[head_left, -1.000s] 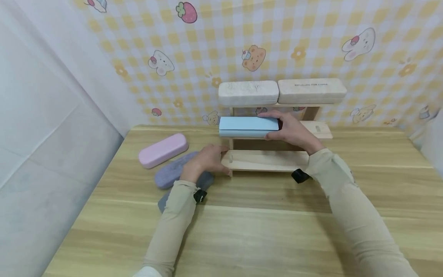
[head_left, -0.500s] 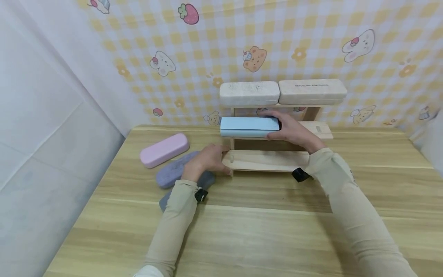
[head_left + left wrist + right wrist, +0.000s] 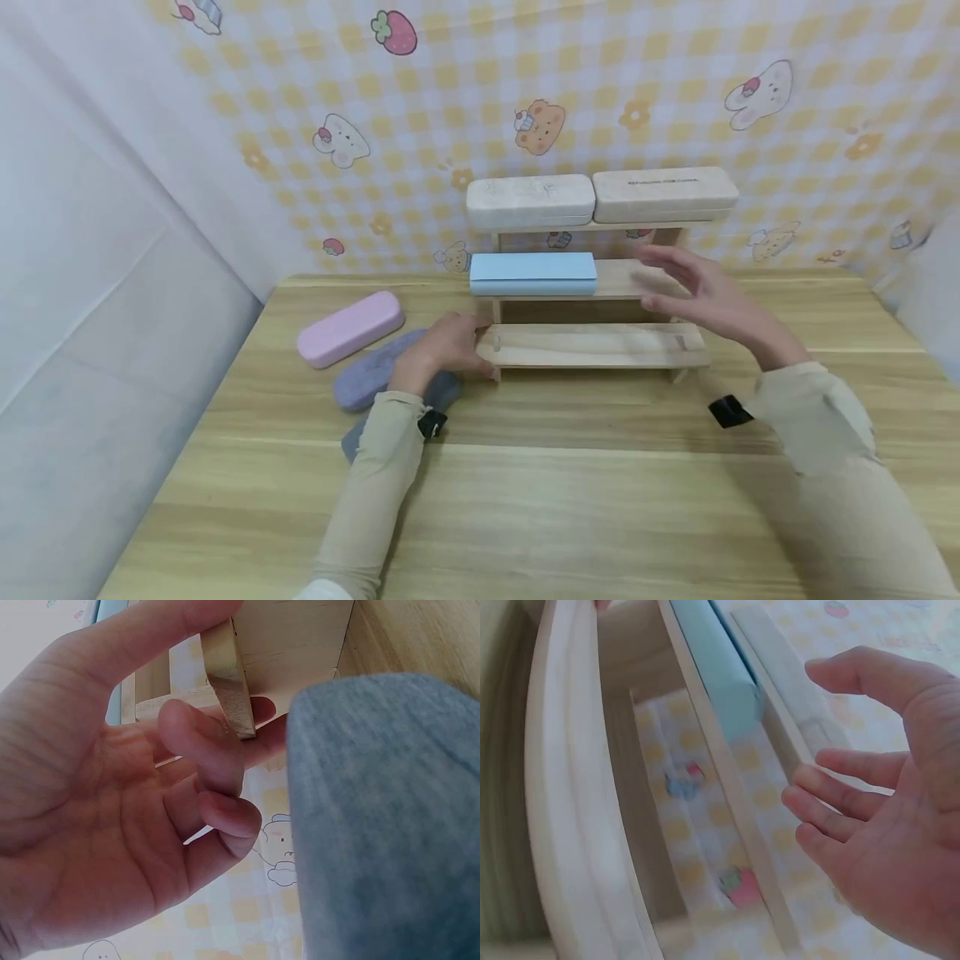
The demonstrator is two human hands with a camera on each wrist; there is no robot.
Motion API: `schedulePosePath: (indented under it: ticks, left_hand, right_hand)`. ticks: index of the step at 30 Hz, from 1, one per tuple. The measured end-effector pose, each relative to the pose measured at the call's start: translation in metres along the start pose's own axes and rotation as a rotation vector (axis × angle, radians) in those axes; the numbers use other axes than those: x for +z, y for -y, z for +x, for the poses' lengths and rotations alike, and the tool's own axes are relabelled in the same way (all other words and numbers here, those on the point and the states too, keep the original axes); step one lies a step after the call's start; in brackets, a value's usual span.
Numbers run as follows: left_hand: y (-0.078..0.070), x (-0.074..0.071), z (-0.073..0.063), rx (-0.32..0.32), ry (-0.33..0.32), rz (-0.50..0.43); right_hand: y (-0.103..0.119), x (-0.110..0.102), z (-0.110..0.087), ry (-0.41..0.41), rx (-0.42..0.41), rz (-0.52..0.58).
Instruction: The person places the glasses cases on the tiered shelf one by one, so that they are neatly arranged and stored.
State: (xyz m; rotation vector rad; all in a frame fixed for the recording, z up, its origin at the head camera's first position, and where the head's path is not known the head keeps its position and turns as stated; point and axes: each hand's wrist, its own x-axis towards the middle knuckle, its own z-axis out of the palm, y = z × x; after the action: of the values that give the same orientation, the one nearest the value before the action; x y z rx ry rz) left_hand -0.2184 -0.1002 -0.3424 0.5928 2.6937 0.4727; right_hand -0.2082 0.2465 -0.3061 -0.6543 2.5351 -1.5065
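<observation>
A three-tier wooden rack (image 3: 600, 346) stands at the back of the table. My left hand (image 3: 442, 354) pinches the left end of its lowest shelf, thumb in front and fingers behind, as the left wrist view (image 3: 112, 787) also shows for that hand. On the middle shelf's left half lies a light blue glasses case (image 3: 532, 273), seen from its end in the right wrist view. My right hand (image 3: 705, 292) hovers at the right end of that shelf, fingers spread around air. Two cream glasses cases (image 3: 531, 200) fill the top shelf side by side.
Left of the rack, a pink glasses case (image 3: 350, 328), a purple case (image 3: 367, 379) and a grey-blue case (image 3: 442, 392) lie on the wooden table (image 3: 570, 517). My left forearm partly covers the grey-blue one. A checked cloth (image 3: 450, 83) hangs behind the rack.
My right hand has let go of the light blue case and moved right, away from it. The case stays on the middle shelf. My left hand keeps its place on the rack.
</observation>
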Motion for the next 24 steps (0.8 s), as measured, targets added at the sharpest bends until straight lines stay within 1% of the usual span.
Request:
schedulePosePath:
  ticks: [2,5,8,11,14,17,22,24]
  left_hand:
    - [0.001,0.000,-0.001,0.003,0.006,-0.004]
    - [0.004,-0.002,-0.004,0.005,0.003,-0.001]
    - [0.007,-0.004,-0.006,0.001,-0.007,0.004]
    - [0.009,-0.005,-0.007,0.002,-0.012,0.002]
    - [0.008,-0.004,-0.006,0.006,-0.006,-0.004]
    - [0.007,-0.001,-0.004,0.012,-0.002,-0.011]
    - [0.003,0.001,-0.001,0.009,0.002,-0.010]
    - [0.001,0.001,0.000,0.011,0.004,-0.007]
  right_hand:
    - [-0.003,-0.008,-0.015,-0.030,-0.005,-0.029]
    - [-0.008,-0.016,-0.034,-0.117,-0.005,-0.087]
    - [-0.015,-0.020,-0.049,-0.193,-0.001,-0.118]
    - [-0.024,-0.022,-0.060,-0.225,0.027,-0.133]
    - [-0.034,-0.022,-0.069,-0.202,0.087,-0.162]
    - [-0.046,-0.021,-0.075,-0.158,0.144,-0.193]
    - [-0.061,-0.012,-0.078,-0.072,0.213,-0.267]
    - [-0.066,-0.006,-0.077,-0.043,0.226,-0.263]
